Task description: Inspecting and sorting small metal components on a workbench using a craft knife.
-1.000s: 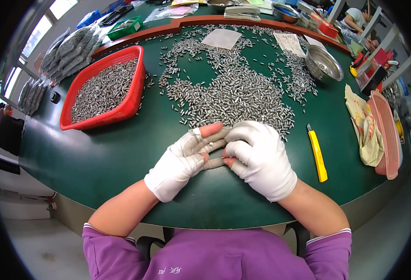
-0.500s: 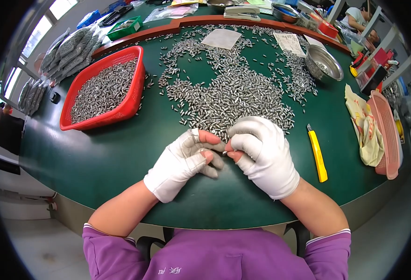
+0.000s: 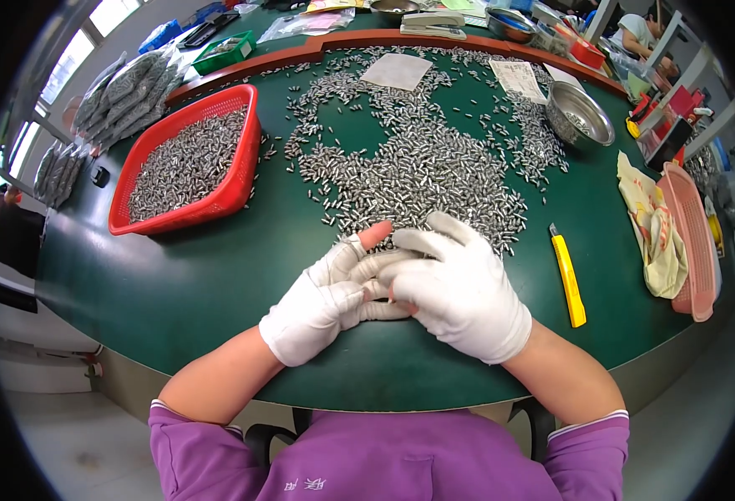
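Left hand (image 3: 321,305): white-gloved, resting on the green tabletop (image 3: 175,284) near its front edge; fingers curled together toward the right hand, 1 bare fingertip poking out of the glove and pointing up at the pile; whether a piece is pinched there, cannot tell.
Right hand (image 3: 459,288): white-gloved, laid partly over the left hand's fingers, touching them; fingers bent and close together, thumb tucked under; anything held is hidden beneath the palm, so grip cannot be told.
Small metal pieces (image 3: 422,167): loose silvery cylinders spread wide over the middle of the tabletop, the near fringe of the pile just beyond both hands, likely kept that close for easy picking.
Red basket (image 3: 246,167): at the left, well apart from the hands, filled with the same kind of pieces; probably a bin kept off to 1 side.
Yellow utility knife (image 3: 568,280): flat on the tabletop just right of the right hand, untouched, within reach.
Steel bowl (image 3: 580,113): far right, at the scatter's edge.
Pink tray (image 3: 689,242): at the right rim, with a yellow cloth (image 3: 651,225) lying beside it.
Paper sheets (image 3: 397,71): at the far side, among the scattered pieces.
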`<state>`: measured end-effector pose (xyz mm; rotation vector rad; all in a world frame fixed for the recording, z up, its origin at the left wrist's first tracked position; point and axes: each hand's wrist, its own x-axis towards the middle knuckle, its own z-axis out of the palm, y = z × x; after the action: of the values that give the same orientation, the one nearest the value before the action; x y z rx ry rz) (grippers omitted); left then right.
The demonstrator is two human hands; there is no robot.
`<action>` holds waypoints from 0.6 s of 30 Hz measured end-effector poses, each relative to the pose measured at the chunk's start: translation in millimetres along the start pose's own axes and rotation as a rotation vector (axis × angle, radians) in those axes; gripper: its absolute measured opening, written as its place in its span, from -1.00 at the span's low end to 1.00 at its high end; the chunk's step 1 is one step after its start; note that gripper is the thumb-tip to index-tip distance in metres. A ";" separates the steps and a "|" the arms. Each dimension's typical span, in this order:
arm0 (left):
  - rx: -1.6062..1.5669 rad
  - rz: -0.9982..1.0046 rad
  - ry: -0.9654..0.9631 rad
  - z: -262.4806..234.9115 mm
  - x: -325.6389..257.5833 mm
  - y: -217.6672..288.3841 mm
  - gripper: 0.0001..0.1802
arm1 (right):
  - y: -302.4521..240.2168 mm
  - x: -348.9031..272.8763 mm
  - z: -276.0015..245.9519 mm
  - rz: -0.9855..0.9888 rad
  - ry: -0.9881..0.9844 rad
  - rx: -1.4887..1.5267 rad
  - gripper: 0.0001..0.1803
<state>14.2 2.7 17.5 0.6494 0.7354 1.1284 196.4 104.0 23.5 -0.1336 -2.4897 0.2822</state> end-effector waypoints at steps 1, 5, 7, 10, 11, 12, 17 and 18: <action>-0.031 0.020 -0.038 -1.2 1.1 -2.6 -0.07 | -2.4 -0.4 -2.7 0.132 0.001 -0.091 -0.87; 0.010 0.036 0.004 -5.5 0.1 2.8 -0.09 | 9.1 -6.0 -8.1 0.259 0.168 -0.187 -0.83; 0.035 0.057 0.057 -3.9 0.4 2.0 -0.07 | 10.2 -4.6 -10.8 0.228 0.220 -0.164 -0.73; 0.008 0.115 0.026 -1.2 3.0 -1.9 -0.04 | 7.1 2.0 -10.8 -0.002 0.223 0.098 -0.73; 0.008 0.115 0.025 0.6 3.4 -1.4 -0.04 | 5.1 3.6 -8.2 -0.037 0.101 0.199 -0.77; -0.006 0.122 0.029 3.3 3.6 0.0 -0.03 | 3.1 1.5 -7.8 0.039 0.027 0.104 -0.79; -0.015 0.098 0.068 -1.3 2.0 1.3 -0.02 | 17.3 -3.7 -14.6 0.248 0.230 -0.189 -0.81; -0.004 0.106 0.087 -0.2 1.5 1.6 -0.03 | 17.8 -3.7 -13.2 0.246 0.228 -0.188 -0.81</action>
<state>13.5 4.7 18.3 0.6452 0.7797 1.2616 207.8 122.9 27.6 -0.5226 -2.2680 0.1238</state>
